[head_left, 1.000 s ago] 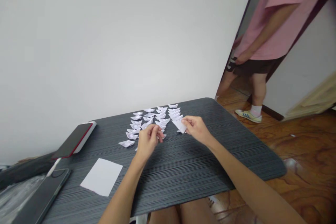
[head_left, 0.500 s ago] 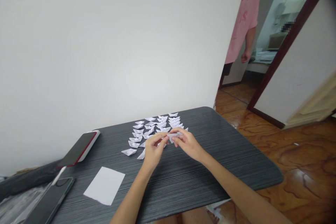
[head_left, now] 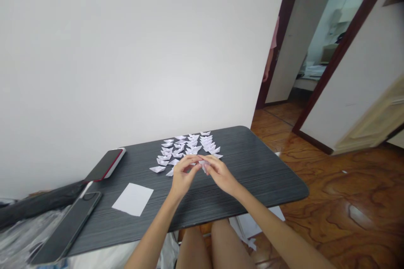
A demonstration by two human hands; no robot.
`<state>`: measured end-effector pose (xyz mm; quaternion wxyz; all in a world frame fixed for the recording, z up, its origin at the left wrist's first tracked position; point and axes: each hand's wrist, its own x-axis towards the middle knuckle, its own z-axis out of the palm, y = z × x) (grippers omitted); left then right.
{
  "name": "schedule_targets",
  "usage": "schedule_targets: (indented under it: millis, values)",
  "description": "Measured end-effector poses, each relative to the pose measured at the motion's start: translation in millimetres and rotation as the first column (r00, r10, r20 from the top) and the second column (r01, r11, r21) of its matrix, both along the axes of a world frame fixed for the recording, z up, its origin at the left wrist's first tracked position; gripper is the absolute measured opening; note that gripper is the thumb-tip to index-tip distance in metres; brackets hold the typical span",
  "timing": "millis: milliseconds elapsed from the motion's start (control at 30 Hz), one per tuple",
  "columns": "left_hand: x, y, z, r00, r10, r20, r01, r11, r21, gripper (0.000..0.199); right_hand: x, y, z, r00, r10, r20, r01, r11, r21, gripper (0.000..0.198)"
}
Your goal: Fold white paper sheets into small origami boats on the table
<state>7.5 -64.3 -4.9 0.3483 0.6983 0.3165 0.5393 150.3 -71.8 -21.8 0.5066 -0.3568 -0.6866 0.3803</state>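
Observation:
Both hands meet over the near side of the table, around a small piece of folded paper (head_left: 203, 165). My left hand (head_left: 184, 174) has its fingers curled, the tips at the paper's upper left edge. My right hand (head_left: 222, 176) pinches the paper between thumb and fingers, which hide much of it. Just beyond my hands, several white paper boats (head_left: 179, 150) stand in rough columns; the hands cover some of the nearest. A flat square sheet of white paper (head_left: 133, 199) lies to the left of my left forearm.
On the dark table (head_left: 252, 168), a phone (head_left: 67, 227) lies at the left edge, near a dark red-edged device (head_left: 105, 164). A white wall (head_left: 142, 59) borders the far side. Paper sheets (head_left: 249, 223) are below the table's front edge. Another person's arm (head_left: 268, 65) shows at the doorway.
My view has shifted, showing more of my legs and the floor papers. My hands stay at the folded paper, fingers closer together over it. The person in pink has mostly gone behind the wall.

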Motion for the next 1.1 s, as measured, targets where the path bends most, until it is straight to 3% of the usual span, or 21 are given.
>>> schedule_targets:
  millis: [200,333,433,533,600,700,867,967,1100]
  values:
    - [-3.0,-8.5,-9.8,0.989,0.103,-0.108,-0.101,0.995,0.019,0.012,-3.5,-9.6,-9.5,0.998,-0.06,0.027,0.061,0.998,-0.021,0.031]
    - [-8.1,-7.3,-20.1,0.983,0.071,-0.169,-0.1,0.979,-0.176,0.017,-1.1,-8.6,-16.3,0.977,-0.152,0.15,0.157,0.987,-0.026,0.015]
    - [-10.1,-6.4,-29.7,0.976,0.039,-0.216,-0.095,0.963,-0.253,0.02,0.3,-7.0,-23.4,0.958,-0.133,0.254,0.164,0.981,-0.105,0.01]
    - [-8.7,-8.9,-40.2,0.928,0.077,-0.365,-0.142,0.978,-0.155,0.016,-0.5,-8.1,-31.8,0.946,-0.074,0.316,0.125,0.982,-0.144,0.014]
    - [-7.4,-12.1,-46.2,0.866,0.12,-0.486,-0.15,0.988,-0.022,0.008,-1.5,-10.3,-36.2,0.92,-0.081,0.383,0.123,0.989,-0.084,0.019]
    - [-8.6,-17.9,-49.6,0.792,0.154,-0.59,-0.093,0.987,0.133,0.015,-1.4,-13.6,-39.0,0.872,-0.132,0.472,0.123,0.991,0.049,0.01]
    - [-18.6,-30.4,-37.9,0.655,0.078,-0.752,0.129,0.968,0.213,0.026,7.9,-18.2,-36.4,0.86,-0.06,0.506,0.001,0.993,0.116,0.011]
    - [-21.0,-37.1,-31.8,0.564,0.133,-0.815,0.142,0.956,0.255,0.03,17.2,-23.1,-33.0,0.858,-0.002,0.514,-0.094,0.982,0.161,0.016]
    - [-19.3,-39.9,-32.9,0.508,0.203,-0.837,0.137,0.94,0.312,0.026,26.7,-30.0,-28.7,0.822,0.04,0.569,-0.187,0.961,0.204,0.024]
